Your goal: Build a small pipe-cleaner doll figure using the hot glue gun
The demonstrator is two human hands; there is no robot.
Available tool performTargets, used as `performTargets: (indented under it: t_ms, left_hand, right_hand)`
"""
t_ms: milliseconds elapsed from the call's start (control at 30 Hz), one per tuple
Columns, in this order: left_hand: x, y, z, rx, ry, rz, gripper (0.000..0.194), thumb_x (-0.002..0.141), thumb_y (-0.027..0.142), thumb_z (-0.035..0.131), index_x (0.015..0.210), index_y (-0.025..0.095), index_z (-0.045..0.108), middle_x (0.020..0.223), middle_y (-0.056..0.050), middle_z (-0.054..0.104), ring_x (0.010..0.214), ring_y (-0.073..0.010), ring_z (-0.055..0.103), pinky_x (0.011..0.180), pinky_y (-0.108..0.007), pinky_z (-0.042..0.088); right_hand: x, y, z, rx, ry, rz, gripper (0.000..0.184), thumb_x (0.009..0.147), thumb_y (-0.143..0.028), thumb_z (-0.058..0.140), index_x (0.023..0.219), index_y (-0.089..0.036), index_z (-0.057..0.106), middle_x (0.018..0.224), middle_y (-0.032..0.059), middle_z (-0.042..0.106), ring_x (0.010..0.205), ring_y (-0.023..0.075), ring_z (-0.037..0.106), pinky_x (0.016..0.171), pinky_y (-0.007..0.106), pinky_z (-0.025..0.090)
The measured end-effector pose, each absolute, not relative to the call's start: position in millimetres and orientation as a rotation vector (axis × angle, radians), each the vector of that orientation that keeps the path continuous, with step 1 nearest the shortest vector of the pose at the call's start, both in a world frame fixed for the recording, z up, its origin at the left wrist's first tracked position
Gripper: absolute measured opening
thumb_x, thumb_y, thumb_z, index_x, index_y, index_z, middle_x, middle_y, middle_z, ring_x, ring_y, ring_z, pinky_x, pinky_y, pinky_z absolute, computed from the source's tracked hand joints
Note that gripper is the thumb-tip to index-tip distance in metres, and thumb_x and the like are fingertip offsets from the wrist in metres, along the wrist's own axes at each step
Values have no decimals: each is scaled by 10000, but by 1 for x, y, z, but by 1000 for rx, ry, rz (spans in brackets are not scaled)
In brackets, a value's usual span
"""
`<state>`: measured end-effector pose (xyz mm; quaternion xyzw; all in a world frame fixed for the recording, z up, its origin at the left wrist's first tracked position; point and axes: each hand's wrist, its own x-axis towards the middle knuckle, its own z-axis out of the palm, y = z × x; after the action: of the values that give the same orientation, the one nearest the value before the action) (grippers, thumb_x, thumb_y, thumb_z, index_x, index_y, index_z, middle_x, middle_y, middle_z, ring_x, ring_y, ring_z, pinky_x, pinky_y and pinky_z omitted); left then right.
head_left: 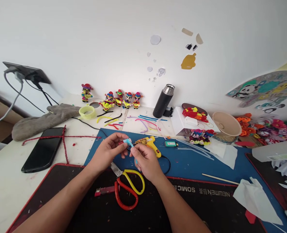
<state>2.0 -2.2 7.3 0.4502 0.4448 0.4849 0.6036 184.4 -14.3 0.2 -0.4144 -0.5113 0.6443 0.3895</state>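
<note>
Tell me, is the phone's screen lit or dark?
Dark: the phone shows a plain black face with no lit display. Whether it is powered off, I cannot tell.

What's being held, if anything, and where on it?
A blue strip: the right grip pinches it partway along, short end below. The left grip holds the red bit at its upper end; exact contact hidden.

A big white wall is at the far side, with soft light on it. A black socket panel with plugs is on its left part. A mustard-yellow sticker is right of the middle, and a panda sticker is farther right. A white table reaches the wall.
</note>
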Motion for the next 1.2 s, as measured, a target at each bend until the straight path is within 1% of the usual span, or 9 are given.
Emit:
performTargets:
  t_ms: [133, 300, 433, 533, 700, 867, 1067, 1200]
  left_hand:
    - [2, -1, 9, 890, 991, 1168, 456, 746, 407, 931, 1062, 173, 699, 718, -3, 727, 576, -159, 681, 503, -234, 520]
    - [2, 0, 10, 835, 960, 1183, 469, 726, 395, 945, 1054, 172, 693, 723, -4, 734, 554, -153, 679, 483, -224, 505]
    - [2, -1, 8, 956, 999, 1215, 434, 764, 416, 923, 1034, 185, 674, 676, 3, 722, 574, -171, 690, 522, -248, 537]
    - [2, -3, 7, 1009, 1041, 1240, 429, 772, 428, 914, 1032, 195, 666, 685, 2, 727, 583, -179, 693, 549, -271, 558]
    - [3, -3, 10, 1050, 1065, 1243, 416, 783, 435, 900, 1026, 196, 661, 660, 10, 718, 579, -174, 681, 569, -282, 573]
    - [4, -4, 11, 1049, 1077, 1275, 421, 771, 436, 912, 1014, 196, 666, 686, 15, 713, 601, -172, 686, 580, -287, 589]
    - [4, -3, 8, 996, 1037, 1301, 424, 772, 412, 926, 1024, 191, 666, 671, 16, 713, 596, -170, 686, 569, -274, 580]
    - [1, 2, 7, 901, 970, 1324, 432, 723, 396, 969, 989, 171, 712, 676, 5, 719, 609, -157, 675, 561, -247, 558]
  right_hand:
    - [184, -15, 3, -1007, -1280, 1665, 495, 927, -683, 675, 801, -210, 596, 508, -95, 388, 386, 77, 333, 399, 235, 258]
    - [184, -16, 5, -996, -1281, 1673, 505, 934, -693, 663, 795, -213, 590, 486, -93, 395, 381, 81, 336, 404, 239, 254]
    - [184, -16, 6, -1002, -1276, 1654, 520, 924, -709, 662, 784, -215, 581, 473, -98, 379, 372, 80, 328, 402, 240, 258]
    - [184, -15, 4, -1010, -1278, 1641, 519, 926, -709, 659, 780, -218, 580, 470, -99, 369, 369, 80, 316, 398, 244, 252]
    - [184, -15, 0, -1010, -1269, 1643, 518, 921, -709, 669, 776, -221, 579, 473, -99, 354, 367, 80, 297, 387, 246, 227]
    - [184, -15, -1, -1032, -1278, 1640, 527, 920, -723, 664, 780, -223, 578, 482, -100, 334, 373, 82, 285, 385, 246, 214]
    - [185, -14, -3, -1037, -1304, 1636, 508, 938, -694, 665, 785, -217, 586, 483, -92, 373, 381, 83, 311, 398, 245, 227]
    - [185, -16, -9, -1069, -1364, 1602, 484, 966, -660, 653, 799, -208, 611, 491, -83, 401, 403, 89, 343, 422, 243, 243]
